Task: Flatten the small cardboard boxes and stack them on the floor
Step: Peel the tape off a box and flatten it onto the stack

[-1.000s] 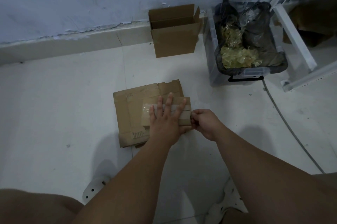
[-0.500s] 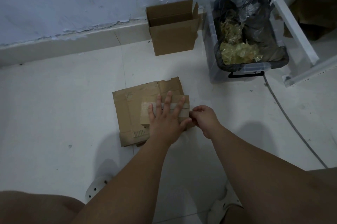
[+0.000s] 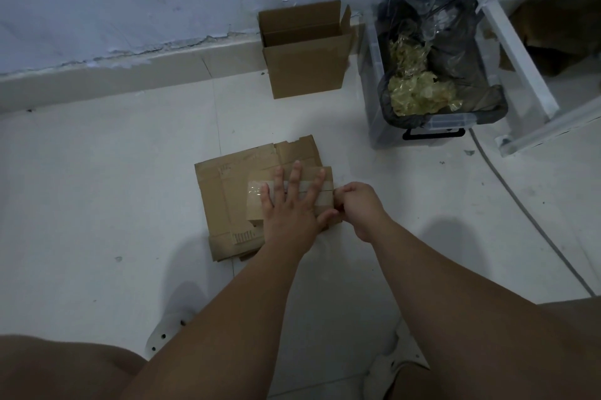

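Observation:
A stack of flattened cardboard lies on the white tiled floor. On its right part sits a small brown box with clear tape across its top. My left hand presses flat on that box with fingers spread. At the box's right edge my right hand has its fingers curled and pinches the tape end or the edge; which one is not clear. An open, upright cardboard box stands against the wall behind.
A clear plastic bin lined with a black bag and holding crumpled tape stands at the right. A white metal frame and a cable lie further right. My knees and white slippers are at the bottom.
My right hand has crept slightly up along the small box's right edge. My left hand keeps pressing the box in the same place.

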`<state>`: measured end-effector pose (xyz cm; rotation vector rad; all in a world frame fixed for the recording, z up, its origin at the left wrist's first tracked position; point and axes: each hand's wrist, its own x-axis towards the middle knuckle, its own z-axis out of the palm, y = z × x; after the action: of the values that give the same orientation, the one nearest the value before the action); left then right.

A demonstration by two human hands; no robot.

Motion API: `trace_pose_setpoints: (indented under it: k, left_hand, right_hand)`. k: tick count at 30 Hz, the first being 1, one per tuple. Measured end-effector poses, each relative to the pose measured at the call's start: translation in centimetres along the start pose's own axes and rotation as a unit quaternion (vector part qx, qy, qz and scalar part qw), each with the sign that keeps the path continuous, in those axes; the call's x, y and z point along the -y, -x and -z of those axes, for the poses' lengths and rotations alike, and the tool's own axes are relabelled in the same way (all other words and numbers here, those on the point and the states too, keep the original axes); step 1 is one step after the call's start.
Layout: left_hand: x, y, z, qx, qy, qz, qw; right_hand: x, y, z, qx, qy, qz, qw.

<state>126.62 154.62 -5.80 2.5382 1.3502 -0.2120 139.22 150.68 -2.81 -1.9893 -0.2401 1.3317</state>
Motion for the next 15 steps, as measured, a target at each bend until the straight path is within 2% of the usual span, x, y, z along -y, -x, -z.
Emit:
trace_pose_setpoints:
  k: [5, 11, 15]
  left_hand:
    - [-0.2, 0.0, 0.0, 0.007, 0.017, 0.007, 1.000]
    - [-0.4, 0.1, 0.2, 0.009, 0.020, 0.008, 1.000]
    - [-0.6, 0.2, 0.2, 0.006, 0.018, 0.005, 1.000]
  right_hand:
    - [1.3, 0.1, 0.4, -0.010, 0.027, -0.016, 0.999]
    - [2.8, 0.7, 0.4, -0.070, 0.158, 0.019, 0.985]
    - [3.4, 1.3, 0.2, -0.085, 0.268, 0.037, 0.959]
